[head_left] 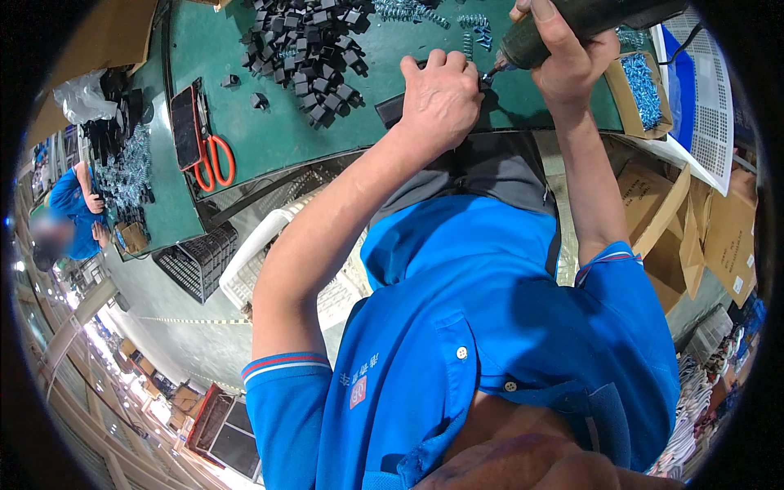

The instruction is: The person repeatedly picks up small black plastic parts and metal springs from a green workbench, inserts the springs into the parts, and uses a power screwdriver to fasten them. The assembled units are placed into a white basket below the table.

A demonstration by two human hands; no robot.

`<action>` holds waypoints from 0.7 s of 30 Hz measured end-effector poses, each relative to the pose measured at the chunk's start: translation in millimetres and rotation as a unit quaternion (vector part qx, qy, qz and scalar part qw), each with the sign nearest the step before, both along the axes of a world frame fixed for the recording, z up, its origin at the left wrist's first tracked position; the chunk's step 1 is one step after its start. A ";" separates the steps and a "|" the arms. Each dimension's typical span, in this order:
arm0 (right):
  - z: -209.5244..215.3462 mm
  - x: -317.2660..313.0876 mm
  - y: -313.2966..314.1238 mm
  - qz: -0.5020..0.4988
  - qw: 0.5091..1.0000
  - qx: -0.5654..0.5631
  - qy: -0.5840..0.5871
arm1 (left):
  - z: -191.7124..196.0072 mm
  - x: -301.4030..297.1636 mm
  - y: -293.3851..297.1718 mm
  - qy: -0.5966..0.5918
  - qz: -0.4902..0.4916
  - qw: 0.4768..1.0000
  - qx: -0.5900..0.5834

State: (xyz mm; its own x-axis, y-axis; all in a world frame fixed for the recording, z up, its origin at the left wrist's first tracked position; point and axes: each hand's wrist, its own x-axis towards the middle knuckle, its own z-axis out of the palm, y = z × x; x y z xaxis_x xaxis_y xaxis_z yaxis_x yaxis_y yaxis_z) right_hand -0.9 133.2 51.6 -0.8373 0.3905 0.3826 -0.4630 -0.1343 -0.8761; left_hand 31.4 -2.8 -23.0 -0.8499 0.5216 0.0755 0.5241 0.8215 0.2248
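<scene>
My left hand (441, 94) is closed on a long black part (390, 111) and presses it against the green tabletop (278, 147), near the edge in front of me. In my right hand (572, 61) is a dark power screwdriver (535, 41), its fingers wrapped round the body. The tool's tip points left and down at the end of the black part, right beside my left fingertips. Whether a screw sits under the tip is too small to tell. Left of my hands lies a heap of small black plastic pieces (306, 61).
Blue-silver springs (475, 33) lie at the far side. A cardboard box of screws (641, 94) stands at the right. Orange-handled scissors (215, 163) and a phone (186, 126) lie left. Another person (73, 208) works at the far left. A black crate (200, 261) stands below the table.
</scene>
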 end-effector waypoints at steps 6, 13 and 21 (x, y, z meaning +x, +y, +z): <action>-4.0 -0.8 5.3 0.014 0.999 0.042 -0.007 | 0.6 -0.7 0.4 0.003 -0.002 1.000 0.007; -14.5 9.2 -5.0 0.083 0.996 0.018 -0.041 | -4.4 0.3 0.5 0.021 0.000 1.000 0.014; -39.2 6.8 10.0 0.186 0.973 0.138 0.013 | -9.7 -0.3 0.9 0.038 0.007 0.999 0.035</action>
